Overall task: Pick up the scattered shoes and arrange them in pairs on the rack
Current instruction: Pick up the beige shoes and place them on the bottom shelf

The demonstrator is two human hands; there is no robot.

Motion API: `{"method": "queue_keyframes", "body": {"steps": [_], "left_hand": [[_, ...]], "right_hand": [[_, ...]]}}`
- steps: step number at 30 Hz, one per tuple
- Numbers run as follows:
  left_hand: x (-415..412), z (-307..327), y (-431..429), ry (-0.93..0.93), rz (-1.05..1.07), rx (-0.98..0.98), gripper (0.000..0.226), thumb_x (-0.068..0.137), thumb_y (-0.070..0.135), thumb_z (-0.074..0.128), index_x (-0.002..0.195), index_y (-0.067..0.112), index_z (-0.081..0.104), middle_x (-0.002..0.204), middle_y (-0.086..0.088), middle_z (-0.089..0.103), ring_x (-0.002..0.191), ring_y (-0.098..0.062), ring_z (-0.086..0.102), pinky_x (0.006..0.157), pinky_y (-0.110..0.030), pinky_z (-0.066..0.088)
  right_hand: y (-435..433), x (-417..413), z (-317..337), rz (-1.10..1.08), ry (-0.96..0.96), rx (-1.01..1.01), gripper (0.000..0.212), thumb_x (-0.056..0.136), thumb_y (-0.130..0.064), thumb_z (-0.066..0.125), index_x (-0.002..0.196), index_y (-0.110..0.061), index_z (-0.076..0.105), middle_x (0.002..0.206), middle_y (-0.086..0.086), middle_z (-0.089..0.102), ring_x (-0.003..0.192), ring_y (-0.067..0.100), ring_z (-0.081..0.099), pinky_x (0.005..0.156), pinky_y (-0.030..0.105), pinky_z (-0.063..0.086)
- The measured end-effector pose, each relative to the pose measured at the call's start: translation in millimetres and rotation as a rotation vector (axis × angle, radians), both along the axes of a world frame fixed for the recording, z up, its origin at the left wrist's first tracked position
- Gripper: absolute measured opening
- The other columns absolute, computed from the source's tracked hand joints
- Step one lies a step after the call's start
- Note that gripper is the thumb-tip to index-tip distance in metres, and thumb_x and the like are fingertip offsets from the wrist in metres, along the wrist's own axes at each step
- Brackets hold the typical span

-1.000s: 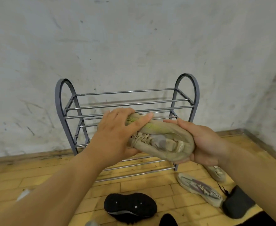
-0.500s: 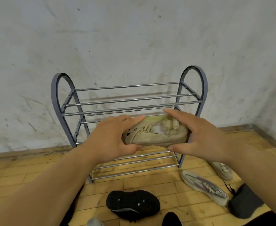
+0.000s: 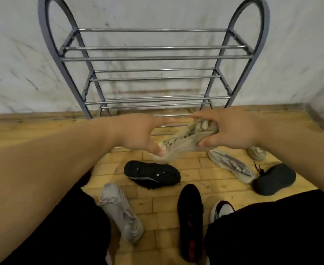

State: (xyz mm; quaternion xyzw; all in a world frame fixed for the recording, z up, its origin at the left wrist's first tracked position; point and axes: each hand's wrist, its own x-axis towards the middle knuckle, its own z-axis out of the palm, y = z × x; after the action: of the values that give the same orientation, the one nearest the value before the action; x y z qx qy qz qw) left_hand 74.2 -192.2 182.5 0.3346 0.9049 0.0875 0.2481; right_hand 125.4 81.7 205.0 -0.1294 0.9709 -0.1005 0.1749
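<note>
Head view looks down on two bare forearms reaching forward from the lower corners to meet at mid-frame, just in front of the bottom rails of the rack (image 3: 157,58). The right hand (image 3: 232,129) grips the beige shoe (image 3: 182,139) at its heel end: the thumb presses in from below and the fingers (image 3: 201,115) curl over the collar from above. The left hand (image 3: 138,132) is spread wide, its fingers (image 3: 163,121) stretched straight towards the right hand above the shoe, while its thumb touches the toe end. The shoe hangs in the air between the hands, tilted, with the heel up at the right and the toe down at the left, laces facing the camera. Motion blur softens its outline.

All three tiers of the rack are bare metal rails, and it stands against a scuffed white wall (image 3: 13,54).

Scattered on the wooden floor (image 3: 42,127) below the hands are a black shoe (image 3: 151,174) lying sole up, a grey shoe (image 3: 121,209), a black-and-red shoe (image 3: 191,222), a white-and-black shoe (image 3: 222,209) partly hidden by dark trousers, a purple-patterned shoe (image 3: 232,165), a dark grey shoe (image 3: 274,178) and a pale shoe (image 3: 256,152) beside the right wrist.
</note>
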Motion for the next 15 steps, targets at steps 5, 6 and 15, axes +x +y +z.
{"method": "queue_keyframes", "body": {"steps": [5,6,15], "left_hand": [[20,-24,-16,-0.145,-0.006,-0.269,0.103,0.082,0.066,0.072,0.162,0.039,0.014,0.167,0.006,0.029,0.150,-0.022,0.031,0.116,-0.037,0.030],[23,-28,-23,-0.169,0.006,-0.307,0.104,0.082,0.066,0.071,0.163,0.039,0.012,0.167,0.006,0.027,0.151,-0.023,0.029,0.118,-0.039,0.030],[47,22,-136,-0.319,0.383,-0.383,0.088,0.092,0.057,0.066,0.162,0.038,0.017,0.165,0.005,0.030,0.148,-0.022,0.033,0.103,-0.034,0.030]], "right_hand": [[-26,12,-37,0.081,-0.163,-0.022,0.086,0.084,-0.071,0.065,0.158,-0.050,0.026,0.164,-0.013,0.034,0.147,0.018,0.037,0.111,0.031,0.032],[-33,15,-43,0.093,-0.188,-0.029,0.085,0.085,-0.071,0.062,0.158,-0.050,0.025,0.165,-0.014,0.032,0.148,0.017,0.035,0.112,0.030,0.031],[-123,4,-56,0.185,-0.050,-0.148,0.083,0.080,-0.077,0.057,0.154,-0.056,0.028,0.155,-0.016,0.047,0.134,0.017,0.051,0.100,0.031,0.043]]}}
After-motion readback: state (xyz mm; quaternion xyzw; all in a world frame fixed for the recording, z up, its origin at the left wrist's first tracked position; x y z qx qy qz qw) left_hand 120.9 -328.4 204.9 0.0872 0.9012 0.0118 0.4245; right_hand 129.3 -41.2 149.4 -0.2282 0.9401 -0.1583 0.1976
